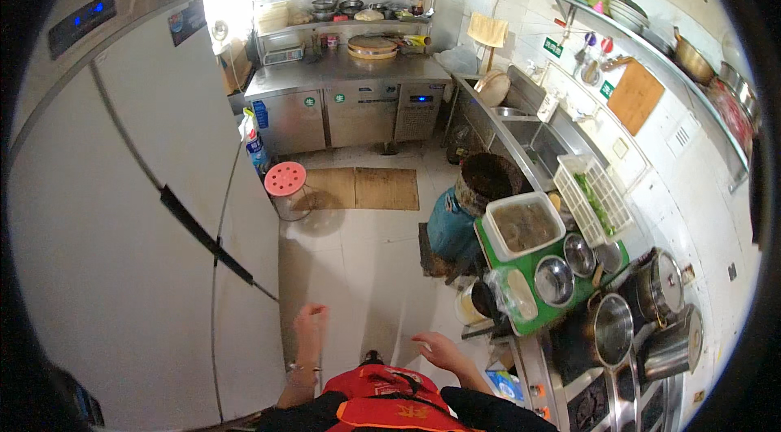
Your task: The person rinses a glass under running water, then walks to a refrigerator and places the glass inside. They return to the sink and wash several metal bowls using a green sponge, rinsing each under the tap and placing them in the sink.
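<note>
My left hand (311, 321) hangs over the tiled floor in front of the tall steel refrigerator (122, 249), its fingers curled and blurred. Nothing shows in it, and it does not touch the door. To the right of it, my right hand (438, 350) hovers over the floor with the fingers loosely apart and holds nothing. Closest to this hand are a tub with a dark opening (475, 302) and the green board (528, 323) beside the stove. A red apron (390, 386) covers my front.
A pink-topped stool (285, 179) and flattened cardboard (385, 188) sit on the floor ahead. At right, a blue barrel (451, 224) stands below the sink (534, 139). Pans, including a saucepan (613, 329), crowd the stove. A steel counter (317, 75) spans the back.
</note>
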Tool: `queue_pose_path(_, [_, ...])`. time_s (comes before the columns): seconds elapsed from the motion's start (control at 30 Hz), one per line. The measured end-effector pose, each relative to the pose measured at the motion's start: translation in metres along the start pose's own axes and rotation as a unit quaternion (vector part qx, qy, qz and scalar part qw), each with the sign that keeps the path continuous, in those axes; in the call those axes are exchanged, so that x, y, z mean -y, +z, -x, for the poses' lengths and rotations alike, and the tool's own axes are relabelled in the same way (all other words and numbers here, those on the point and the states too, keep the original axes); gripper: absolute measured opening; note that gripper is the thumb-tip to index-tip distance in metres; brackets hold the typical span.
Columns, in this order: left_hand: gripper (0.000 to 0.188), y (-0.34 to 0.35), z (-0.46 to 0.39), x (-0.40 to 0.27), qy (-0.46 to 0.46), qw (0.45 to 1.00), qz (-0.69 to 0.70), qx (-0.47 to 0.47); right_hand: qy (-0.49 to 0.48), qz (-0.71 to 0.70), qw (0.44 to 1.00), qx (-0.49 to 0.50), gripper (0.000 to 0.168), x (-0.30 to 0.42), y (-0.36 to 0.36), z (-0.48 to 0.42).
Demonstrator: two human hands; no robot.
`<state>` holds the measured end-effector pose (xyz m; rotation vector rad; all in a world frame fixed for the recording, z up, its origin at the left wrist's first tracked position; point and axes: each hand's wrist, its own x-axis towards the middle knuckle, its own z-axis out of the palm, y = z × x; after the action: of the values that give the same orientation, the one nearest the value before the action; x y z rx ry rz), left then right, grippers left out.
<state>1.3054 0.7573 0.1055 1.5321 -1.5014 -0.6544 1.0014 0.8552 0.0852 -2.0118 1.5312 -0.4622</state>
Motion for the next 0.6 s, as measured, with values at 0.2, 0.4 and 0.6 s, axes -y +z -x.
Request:
queue_pose_path(0.2, [0.013,0.1,-0.123,-0.078,0.147,0.976,0.098,0.126,0.062,-0.058,0.994,-0.076,0.025,-0.053,-0.052,-0.089])
queue_pose_path(0.4, [0.021,0.161,-0.264,-0.052,0.1,0.988,0.077,0.086,0.111,-0.029,0.991,-0.075,0.024,-0.152,-0.1,-0.203])
queue_pose_path(0.6, [0.021,0.173,-0.381,0.006,-0.111,0.979,0.154,0.074,0.071,-0.05,0.992,-0.095,0.021,-0.219,-0.176,-0.368])
